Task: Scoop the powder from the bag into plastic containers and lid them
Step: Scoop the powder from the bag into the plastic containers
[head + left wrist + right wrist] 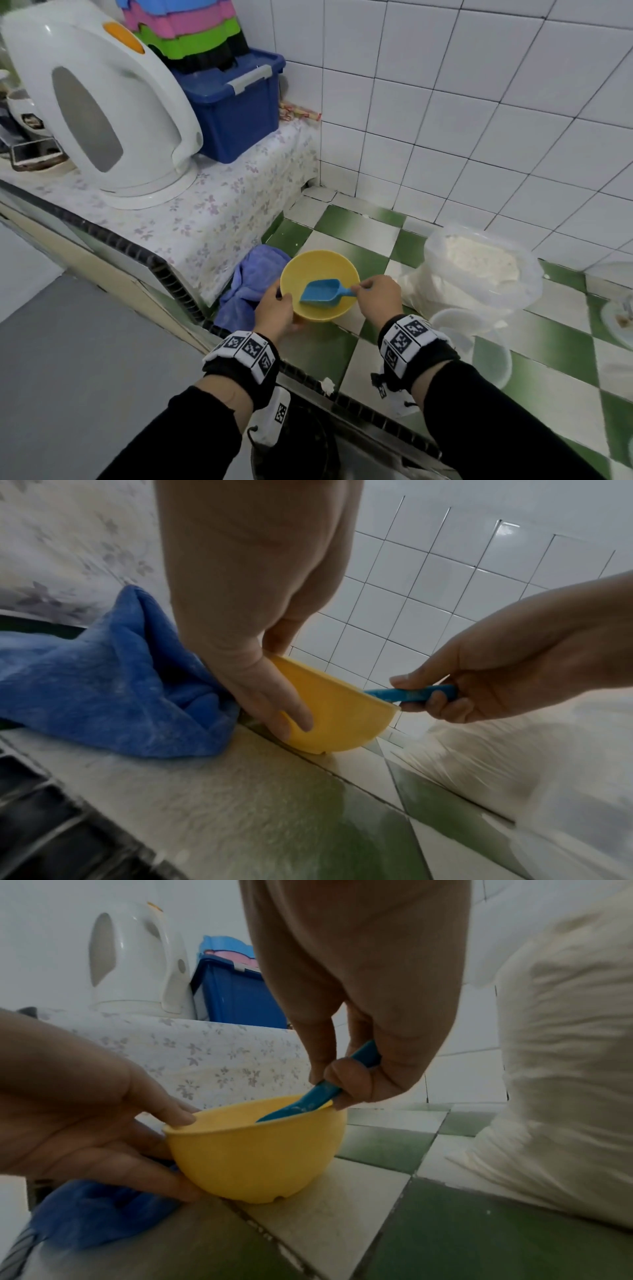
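My left hand (274, 310) steadies the yellow bowl (320, 286) while my right hand (378, 294) fingers pinch the blue scoop (320, 292) handle, ready for the bag (479, 270).

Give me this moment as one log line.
left hand: holds yellow bowl | right hand: pinches blue scoop handle | scoop: in bowl

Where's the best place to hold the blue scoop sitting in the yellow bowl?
Hold the scoop by its thin handle, coming from the right, as the right hand does. The handle sticks out over the right rim of the bowl, while the wide head lies down inside, hard to pinch.
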A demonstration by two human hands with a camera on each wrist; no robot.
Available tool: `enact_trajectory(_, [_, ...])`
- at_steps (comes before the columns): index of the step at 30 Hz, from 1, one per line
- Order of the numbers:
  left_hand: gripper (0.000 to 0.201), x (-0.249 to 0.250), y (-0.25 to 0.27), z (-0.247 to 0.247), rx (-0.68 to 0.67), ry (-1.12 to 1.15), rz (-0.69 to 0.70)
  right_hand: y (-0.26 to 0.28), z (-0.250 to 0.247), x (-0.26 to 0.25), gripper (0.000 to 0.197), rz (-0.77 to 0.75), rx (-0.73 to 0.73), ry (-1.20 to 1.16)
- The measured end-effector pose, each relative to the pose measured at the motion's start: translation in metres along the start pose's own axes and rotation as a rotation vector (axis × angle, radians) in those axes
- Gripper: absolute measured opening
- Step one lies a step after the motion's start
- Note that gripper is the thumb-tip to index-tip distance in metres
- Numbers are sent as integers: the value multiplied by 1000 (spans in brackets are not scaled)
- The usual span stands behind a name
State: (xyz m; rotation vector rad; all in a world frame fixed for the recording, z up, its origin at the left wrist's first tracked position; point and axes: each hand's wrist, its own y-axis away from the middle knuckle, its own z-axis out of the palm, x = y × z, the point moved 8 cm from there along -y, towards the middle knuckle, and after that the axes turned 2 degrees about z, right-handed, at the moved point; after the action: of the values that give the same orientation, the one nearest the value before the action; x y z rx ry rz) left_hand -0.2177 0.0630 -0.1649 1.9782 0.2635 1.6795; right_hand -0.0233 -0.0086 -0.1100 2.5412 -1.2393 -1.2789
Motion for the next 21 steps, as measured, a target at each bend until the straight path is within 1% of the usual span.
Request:
enact_trajectory(3, [28, 6, -3, 8, -6, 8, 32, 2, -4, -3, 23, -1, -47, 69])
enact_trajectory(5, [28, 8, -3, 17, -26, 50, 33, 4, -13, -6, 23, -12, -32, 73])
enact_trajectory(7, [34, 9, -5, 27, -64, 98, 25, 6, -29, -8, 22, -30, 14, 45])
enact_trajectory(9, [37, 14, -6, 40, -100, 112, 53, 8, -50, -11, 22, -57, 67, -5])
enact_trajectory(11, [39, 16, -12, 53, -98, 134, 70, 10, -72, -13, 23, -74, 115, -64])
enact_trajectory(14, [48, 18, -25, 71, -66, 187, 43, 12, -106, -16, 23, -125, 187, -148])
enact_trajectory(17, [56, 28, -36, 94, -91, 161, 51, 14, -130, -13, 23, -140, 224, -181])
enact_trajectory(21, [68, 40, -44, 122, -86, 293, -31, 11, -150, 0, 22, -110, 236, -217])
